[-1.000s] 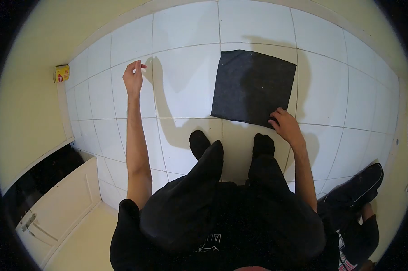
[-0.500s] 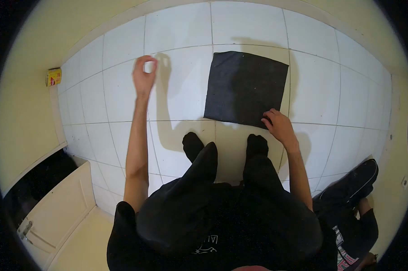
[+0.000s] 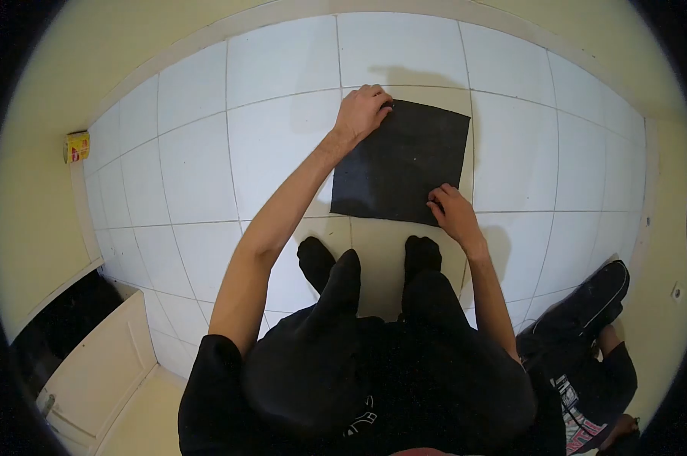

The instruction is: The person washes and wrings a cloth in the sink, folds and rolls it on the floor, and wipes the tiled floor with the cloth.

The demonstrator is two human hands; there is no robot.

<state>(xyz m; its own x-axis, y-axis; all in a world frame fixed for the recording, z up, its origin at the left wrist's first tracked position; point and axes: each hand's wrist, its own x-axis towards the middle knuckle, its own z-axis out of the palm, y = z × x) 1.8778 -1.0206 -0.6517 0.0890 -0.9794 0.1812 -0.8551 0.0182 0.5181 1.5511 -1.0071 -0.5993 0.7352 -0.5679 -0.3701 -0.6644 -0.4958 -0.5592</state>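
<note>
A square black sheet (image 3: 404,167), cloth-like and flat, lies on the white tiled floor before my feet. My left hand (image 3: 362,112) covers its far left corner. The fingers are bent and the thumb and fingertips come together at the far edge; a tiny pale spot shows there, too small to name. At the near right corner, my right hand (image 3: 457,216) rests with curled fingers and thumb on the sheet, hiding that corner. A small pale speck (image 3: 415,159) sits on the sheet between the two hands.
My socked feet (image 3: 317,258) stand just short of the sheet. A yellow can (image 3: 76,147) is by the left wall. An off-white door (image 3: 104,357) stands at lower left. Another person in black (image 3: 587,365) sits at lower right.
My left hand has swung right, from above bare floor with thumb and finger in a ring, to the sheet's far left corner. My right hand stays on the near right corner.
</note>
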